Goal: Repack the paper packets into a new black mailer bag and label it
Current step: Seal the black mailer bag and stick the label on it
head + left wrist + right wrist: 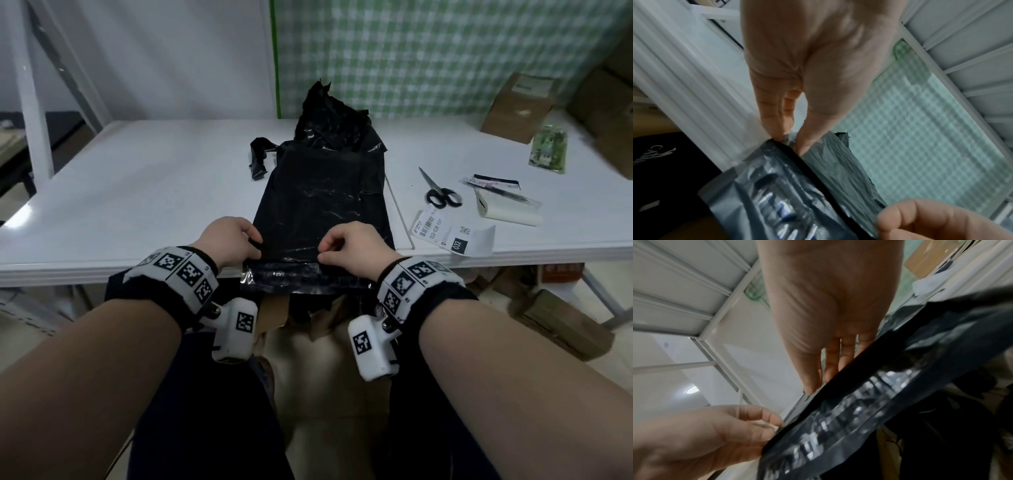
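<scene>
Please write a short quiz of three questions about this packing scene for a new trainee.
1. True or false: the scissors lie right of the black bag.
2. Which hands pinch the bag's near end? A) left hand only B) right hand only C) both
3. Fill in: the shipping label lies on the ____, not on the bag.

Key: 1 true; 2 C; 3 table.

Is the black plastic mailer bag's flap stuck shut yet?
Not yet: black plastic mailer bag, its flap hangs unfolded past the table edge, shiny strip showing.
</scene>
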### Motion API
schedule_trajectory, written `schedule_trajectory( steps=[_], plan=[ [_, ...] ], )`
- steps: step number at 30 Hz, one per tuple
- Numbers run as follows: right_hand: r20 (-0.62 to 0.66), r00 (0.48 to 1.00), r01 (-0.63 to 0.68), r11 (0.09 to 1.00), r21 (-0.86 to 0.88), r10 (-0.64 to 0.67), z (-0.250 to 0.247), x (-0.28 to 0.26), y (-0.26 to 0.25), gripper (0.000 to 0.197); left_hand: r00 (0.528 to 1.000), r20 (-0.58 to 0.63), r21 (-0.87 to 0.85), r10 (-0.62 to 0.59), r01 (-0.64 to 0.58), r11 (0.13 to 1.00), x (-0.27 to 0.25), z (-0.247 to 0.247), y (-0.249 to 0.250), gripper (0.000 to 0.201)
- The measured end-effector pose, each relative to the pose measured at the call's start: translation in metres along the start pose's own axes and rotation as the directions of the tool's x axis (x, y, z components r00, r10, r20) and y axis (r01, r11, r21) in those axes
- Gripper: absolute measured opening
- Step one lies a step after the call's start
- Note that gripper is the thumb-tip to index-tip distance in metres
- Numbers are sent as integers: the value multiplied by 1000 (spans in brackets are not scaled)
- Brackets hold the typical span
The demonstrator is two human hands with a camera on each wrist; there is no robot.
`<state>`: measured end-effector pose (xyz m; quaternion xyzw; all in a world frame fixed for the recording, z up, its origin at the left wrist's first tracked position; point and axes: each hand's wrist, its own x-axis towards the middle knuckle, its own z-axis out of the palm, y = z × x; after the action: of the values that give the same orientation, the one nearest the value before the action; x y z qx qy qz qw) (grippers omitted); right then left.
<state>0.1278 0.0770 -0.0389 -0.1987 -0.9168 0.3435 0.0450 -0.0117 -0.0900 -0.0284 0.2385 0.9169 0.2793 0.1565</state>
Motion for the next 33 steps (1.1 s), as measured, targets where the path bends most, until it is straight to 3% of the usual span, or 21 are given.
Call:
schedule_trajectory(
  steps=[7,13,19,23,33],
  plan=[
    [56,993,102,993,64,-105,27,7,-42,13,991,77,-170,-111,122,978,-4,2,-9,20],
    [64,990,124,991,46,-126,50,10,-57,13,999,7,-284,-44,44,958,-6,2,-23,28],
    [38,994,103,995,15,-104,67,12,-64,20,988,153,-505,-25,100,857,-8,-5,-32,32],
    [49,994,100,995,-13,-100,72,15,-68,23,983,181,-519,-16,109,848,-7,-6,-35,34],
    [79,992,105,993,-49,-101,76,21,-75,7,974,223,-510,26,94,855,-3,-9,-43,41]
  ],
)
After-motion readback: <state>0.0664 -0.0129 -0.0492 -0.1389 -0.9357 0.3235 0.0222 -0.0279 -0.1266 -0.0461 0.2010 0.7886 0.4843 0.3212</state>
